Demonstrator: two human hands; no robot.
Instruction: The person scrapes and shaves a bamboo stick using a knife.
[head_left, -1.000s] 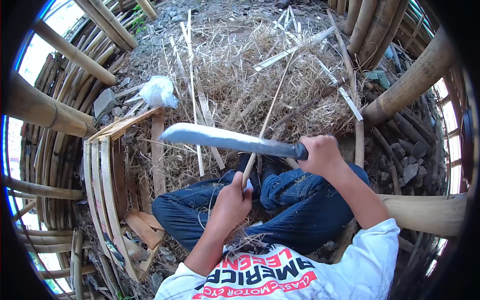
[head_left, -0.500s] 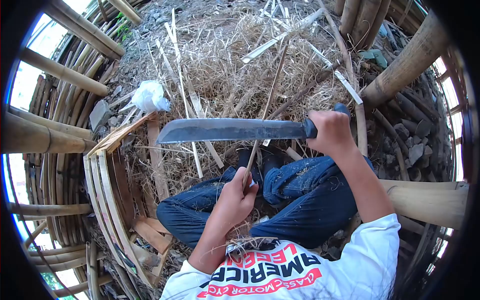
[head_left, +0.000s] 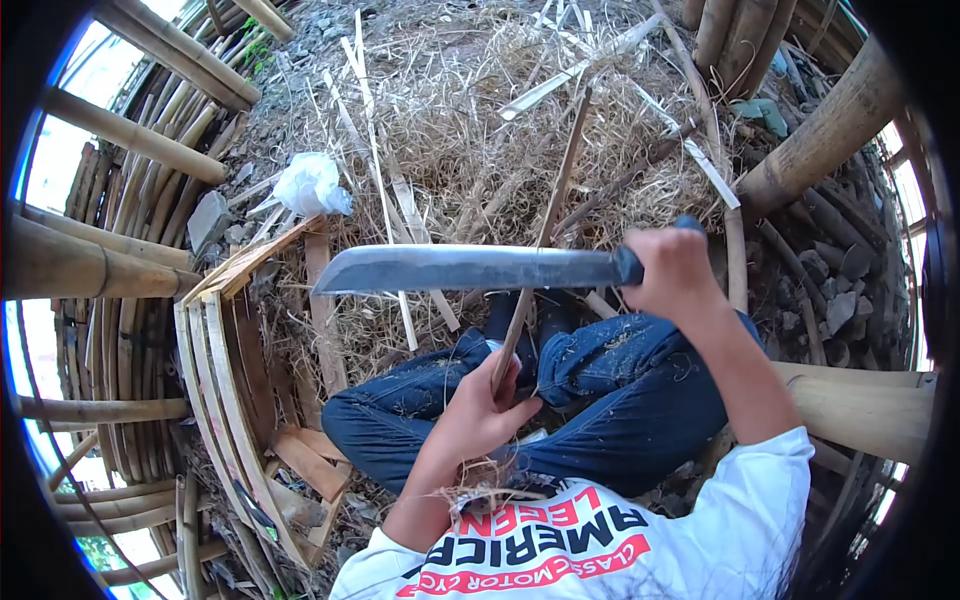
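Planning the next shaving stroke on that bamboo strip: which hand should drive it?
Probably the right hand: it grips the machete, blade across the bamboo strip. The left hand only steadies its lower end.

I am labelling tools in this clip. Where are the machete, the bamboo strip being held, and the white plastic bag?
machete (head_left: 460,268): head view, middle of the blade.
bamboo strip (head_left: 555,195): head view, upper stretch above the blade.
white plastic bag (head_left: 312,185): head view, centre of the crumpled bag.

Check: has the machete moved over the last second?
Yes. The machete has levelled out, its tip now nearer the slat frame; the right hand sits higher against the big pole.
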